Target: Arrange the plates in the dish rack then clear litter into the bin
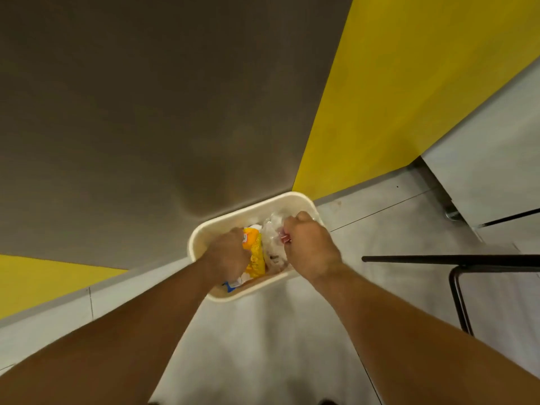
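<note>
A cream rectangular bin (201, 232) stands on the floor in the corner where the brown wall meets the yellow one. Both of my arms reach down over its opening. My left hand (226, 254) is closed around a yellow wrapper (254, 255), with a blue and white scrap (232, 285) showing under it. My right hand (309, 244) is closed on crumpled clear plastic (271, 233) with a small red piece (284, 238) at the fingers. No plates or dish rack are in view.
A black metal frame of a chair or table (455, 260) stands to the right on the pale tiled floor (263, 346). A light cabinet (491, 159) with a metal foot (451, 213) is at the far right.
</note>
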Tool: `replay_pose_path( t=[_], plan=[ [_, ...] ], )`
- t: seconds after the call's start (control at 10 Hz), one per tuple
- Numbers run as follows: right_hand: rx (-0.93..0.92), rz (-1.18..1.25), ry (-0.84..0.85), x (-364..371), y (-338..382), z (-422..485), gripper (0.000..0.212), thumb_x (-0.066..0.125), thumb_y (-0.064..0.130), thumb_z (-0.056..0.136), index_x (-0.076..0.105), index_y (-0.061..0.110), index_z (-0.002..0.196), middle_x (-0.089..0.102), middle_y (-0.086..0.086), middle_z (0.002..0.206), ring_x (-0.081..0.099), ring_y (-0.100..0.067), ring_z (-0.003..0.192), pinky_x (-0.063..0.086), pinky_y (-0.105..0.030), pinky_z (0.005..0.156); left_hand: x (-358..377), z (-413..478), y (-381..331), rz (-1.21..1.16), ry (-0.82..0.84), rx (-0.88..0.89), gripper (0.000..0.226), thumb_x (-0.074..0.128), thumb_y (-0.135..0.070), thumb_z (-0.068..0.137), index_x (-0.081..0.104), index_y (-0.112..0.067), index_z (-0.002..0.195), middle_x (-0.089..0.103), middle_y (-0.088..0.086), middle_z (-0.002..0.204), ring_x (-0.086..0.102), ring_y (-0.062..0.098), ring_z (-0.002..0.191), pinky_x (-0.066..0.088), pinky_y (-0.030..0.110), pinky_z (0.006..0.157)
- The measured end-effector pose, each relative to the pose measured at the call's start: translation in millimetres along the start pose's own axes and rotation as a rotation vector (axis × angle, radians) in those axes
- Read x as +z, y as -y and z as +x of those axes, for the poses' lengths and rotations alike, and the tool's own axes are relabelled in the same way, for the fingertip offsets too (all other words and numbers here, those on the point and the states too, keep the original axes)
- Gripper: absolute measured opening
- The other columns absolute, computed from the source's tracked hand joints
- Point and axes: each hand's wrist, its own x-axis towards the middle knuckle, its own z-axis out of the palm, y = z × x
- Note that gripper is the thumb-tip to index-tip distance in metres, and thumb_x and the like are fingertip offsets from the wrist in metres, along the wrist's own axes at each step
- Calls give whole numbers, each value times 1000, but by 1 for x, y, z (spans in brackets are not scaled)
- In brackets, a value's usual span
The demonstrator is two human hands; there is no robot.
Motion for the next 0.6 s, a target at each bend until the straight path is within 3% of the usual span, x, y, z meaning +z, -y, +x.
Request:
replay_pose_path(
  t=[0.1, 0.2, 0.3, 0.4, 0.6],
  plan=[
    [-4, -62, 118, 15, 9, 20, 28, 59, 16, 89, 63, 13, 117, 62, -9, 118, 61, -28, 109, 50, -35, 90, 4, -27, 7, -72, -98, 113, 35, 41, -27, 97, 55, -11, 125, 63, 9, 117, 57, 28, 109, 39, 23, 87],
    [-73, -40, 187, 34, 12, 37, 26, 55, 25, 86, 64, 15, 108, 66, -10, 111, 60, -32, 110, 49, -38, 95, 7, -45, 17, -104, -188, 208, 25, 45, -16, 98, 61, -12, 117, 64, 6, 115, 59, 24, 105, 40, 22, 86],
    [-115, -60, 301, 29, 17, 34, 27, 50, 26, 93, 62, 15, 114, 66, -12, 116, 58, -32, 114, 44, -38, 99, 1, -55, 26, -79, -220, 226, 26, 45, -21, 99, 62, -18, 118, 63, 2, 116, 59, 20, 103, 42, 23, 85],
    [-106, -49, 312, 0, 20, 17, 28, 56, 29, 91, 62, 13, 114, 67, -12, 115, 62, -30, 111, 47, -34, 91, -19, -79, 25, -29, -244, 257, 25, 45, -25, 99, 63, -20, 114, 64, 1, 115, 60, 21, 101, 46, 30, 87],
    [37, -24, 139, -74, 23, -24, 24, 52, 14, 94, 65, 13, 113, 65, -10, 117, 62, -29, 105, 47, -30, 78, -89, -148, 4, 7, -330, 262, 31, 44, -34, 99, 62, -22, 121, 61, 0, 121, 58, 20, 107, 46, 30, 91]
  ],
)
